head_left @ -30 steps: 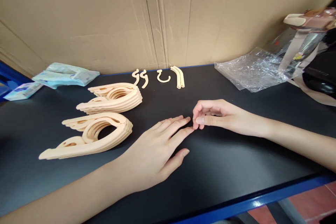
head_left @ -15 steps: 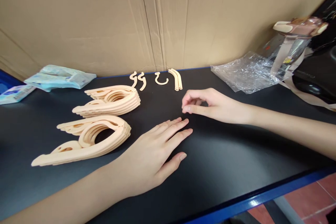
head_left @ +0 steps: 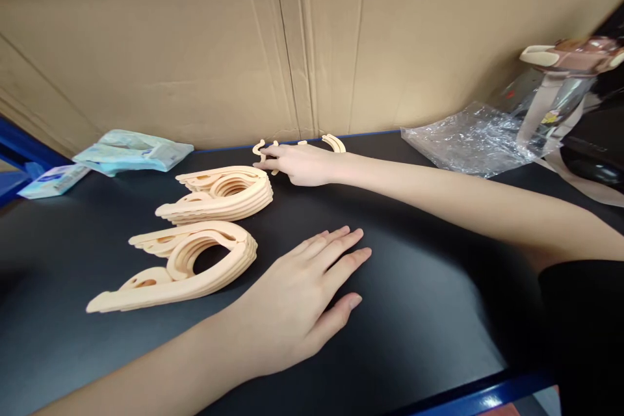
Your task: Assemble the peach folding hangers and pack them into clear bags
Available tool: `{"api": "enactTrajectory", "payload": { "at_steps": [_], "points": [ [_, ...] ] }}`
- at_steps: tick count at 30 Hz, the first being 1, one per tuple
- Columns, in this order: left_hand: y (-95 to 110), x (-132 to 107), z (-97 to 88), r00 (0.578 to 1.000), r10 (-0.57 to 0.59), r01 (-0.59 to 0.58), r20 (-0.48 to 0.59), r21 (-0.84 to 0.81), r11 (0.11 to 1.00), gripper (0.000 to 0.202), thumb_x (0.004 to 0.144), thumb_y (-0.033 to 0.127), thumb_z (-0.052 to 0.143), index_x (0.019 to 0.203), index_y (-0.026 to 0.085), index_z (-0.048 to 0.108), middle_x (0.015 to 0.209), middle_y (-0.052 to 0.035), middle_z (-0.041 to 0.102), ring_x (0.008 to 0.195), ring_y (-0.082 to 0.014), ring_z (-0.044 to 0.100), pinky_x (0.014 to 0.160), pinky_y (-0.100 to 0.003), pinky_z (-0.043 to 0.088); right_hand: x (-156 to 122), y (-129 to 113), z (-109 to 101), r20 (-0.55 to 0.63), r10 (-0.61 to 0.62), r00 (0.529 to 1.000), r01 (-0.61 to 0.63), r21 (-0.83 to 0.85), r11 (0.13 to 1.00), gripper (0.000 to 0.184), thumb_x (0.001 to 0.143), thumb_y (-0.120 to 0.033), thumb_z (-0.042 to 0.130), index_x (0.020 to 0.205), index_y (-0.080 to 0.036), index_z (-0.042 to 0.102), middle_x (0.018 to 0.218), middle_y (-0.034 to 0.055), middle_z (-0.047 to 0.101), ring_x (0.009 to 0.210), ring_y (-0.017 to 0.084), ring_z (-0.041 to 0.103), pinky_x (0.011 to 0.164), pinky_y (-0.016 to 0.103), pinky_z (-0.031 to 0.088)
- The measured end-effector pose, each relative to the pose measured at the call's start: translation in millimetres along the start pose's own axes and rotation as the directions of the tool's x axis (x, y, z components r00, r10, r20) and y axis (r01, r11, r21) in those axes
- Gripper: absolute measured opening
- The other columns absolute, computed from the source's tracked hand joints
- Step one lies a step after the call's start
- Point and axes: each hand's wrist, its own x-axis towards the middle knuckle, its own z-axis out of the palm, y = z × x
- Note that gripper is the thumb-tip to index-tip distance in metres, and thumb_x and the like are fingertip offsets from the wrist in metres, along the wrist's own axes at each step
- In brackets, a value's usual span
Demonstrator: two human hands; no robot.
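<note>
My left hand [head_left: 312,296] lies palm down on the black table, fingers stretched out and spread, with nothing under them that I can see. Stretched toward the back edge, my right hand [head_left: 307,164] has its thumb and a finger apart on either side of a small beige hanger hook [head_left: 260,148]; firm contact is not clear. That hand partly covers the other small beige pieces beside it. Left of my hands lie two stacks of beige folding hangers, a nearer stack [head_left: 195,273] and a farther stack [head_left: 234,201].
Curved beige strips [head_left: 334,143] lie by the back edge, against a cardboard wall [head_left: 195,45]. At back left are a blue tissue pack [head_left: 131,151] and a smaller pack [head_left: 53,181]. Crinkled clear plastic [head_left: 468,136] and a strapped bottle [head_left: 560,91] are at right.
My right hand has moved left and away from me, from the table's middle to the small hooks. My left hand has stayed flat on the table. The view has shifted slightly.
</note>
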Motion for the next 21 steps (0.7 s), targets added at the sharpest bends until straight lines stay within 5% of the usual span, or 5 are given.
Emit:
{"api": "enactTrajectory", "payload": {
  "at_steps": [5, 14, 18, 21],
  "points": [
    [1.3, 1.5, -3.3, 1.0, -0.007, 0.007, 0.008, -0.018, 1.0, 0.045, 0.103, 0.031, 0.041, 0.145, 0.016, 0.045, 0.156, -0.0079, 0.042, 0.144, -0.0236, 0.038, 0.118, -0.045, 0.036, -16.9, -0.4, 2.4, -0.009, -0.031, 0.999, 0.031, 0.038, 0.999, 0.06, 0.081, 0.008, 0.041, 0.137, -0.011, 0.054, 0.138, 0.0173, 0.058, 0.123, 0.03, 0.059, 0.093, 0.043, 0.054],
    [4.6, 2.4, -5.8, 0.999, 0.027, -0.027, -0.03, 0.012, 1.0, 0.04, 0.101, 0.027, 0.044, 0.138, 0.015, 0.052, 0.149, -0.0112, 0.05, 0.139, -0.0266, 0.045, 0.111, -0.047, 0.044, -86.9, -23.8, -12.0, -0.053, -0.045, 0.998, 0.051, 0.101, 0.994, 0.053, 0.081, 0.007, 0.039, 0.129, -0.006, 0.059, 0.138, 0.0155, 0.06, 0.13, 0.025, 0.056, 0.105, 0.043, 0.05],
    [7.0, 1.3, -7.0, 0.985, 0.085, -0.082, -0.148, 0.028, 0.996, 0.027, 0.099, 0.017, 0.044, 0.118, 0.012, 0.063, 0.121, -0.0102, 0.068, 0.114, -0.025, 0.062, 0.097, -0.04, 0.054, -130.6, -47.3, -20.7, -0.036, -0.042, 0.998, 0.047, 0.141, 0.989, 0.05, 0.087, 0.001, 0.039, 0.134, -0.005, 0.055, 0.146, 0.0172, 0.052, 0.136, 0.025, 0.049, 0.108, 0.042, 0.049],
    [5.4, 1.0, -5.6, 0.974, 0.078, -0.068, -0.213, 0.056, 0.996, 0.027, 0.094, 0.003, 0.041, 0.108, 0.011, 0.063, 0.105, -0.0088, 0.068, 0.103, -0.024, 0.063, 0.087, -0.038, 0.055, -163.7, -62.0, -26.0, -0.062, -0.024, 0.998, 0.034, 0.177, 0.984, 0.047, 0.093, -0.004, 0.038, 0.136, -0.005, 0.054, 0.146, 0.0174, 0.052, 0.137, 0.022, 0.048, 0.112, 0.039, 0.045]
  ]
}}
